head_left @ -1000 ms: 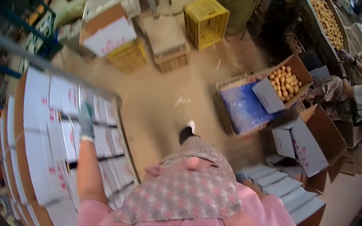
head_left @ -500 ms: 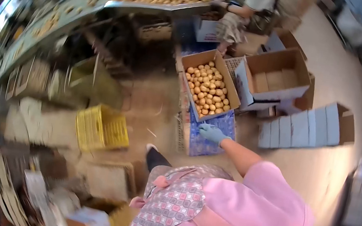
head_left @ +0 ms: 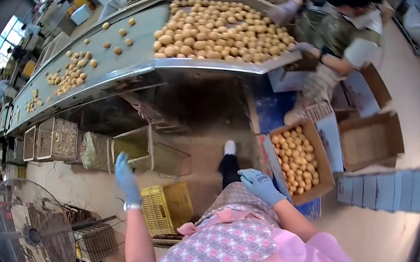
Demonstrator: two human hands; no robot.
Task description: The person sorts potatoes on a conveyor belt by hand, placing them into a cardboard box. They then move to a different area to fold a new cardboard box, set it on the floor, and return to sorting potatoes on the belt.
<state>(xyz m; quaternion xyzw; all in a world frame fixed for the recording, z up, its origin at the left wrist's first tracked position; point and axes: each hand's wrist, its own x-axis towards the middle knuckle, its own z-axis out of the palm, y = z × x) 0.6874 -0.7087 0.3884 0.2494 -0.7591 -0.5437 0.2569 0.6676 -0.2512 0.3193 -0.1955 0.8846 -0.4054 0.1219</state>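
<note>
My left hand [head_left: 128,180], in a blue glove, is raised at the lower left with its fingers apart and nothing in it. The yellow crate [head_left: 167,209] is on the floor to its right. My right hand [head_left: 261,186], also blue-gloved, hovers by the near left side of a cardboard box full of round yellow-brown produce [head_left: 295,160]; its fingers are spread and hold nothing. Ahead, more of the same produce [head_left: 205,29] is heaped at the end of a conveyor [head_left: 122,54] with a metal rim.
A co-worker [head_left: 344,37] leans over the heap at the upper right, gloved hands at its edge. An empty open box [head_left: 370,141] and a row of folded boxes [head_left: 381,189] lie to the right. A large fan [head_left: 34,235] stands at the lower left.
The view has turned left and the conveyor looks nearer. My left hand has come into view. My right hand has moved from the box's near end to beside its left side.
</note>
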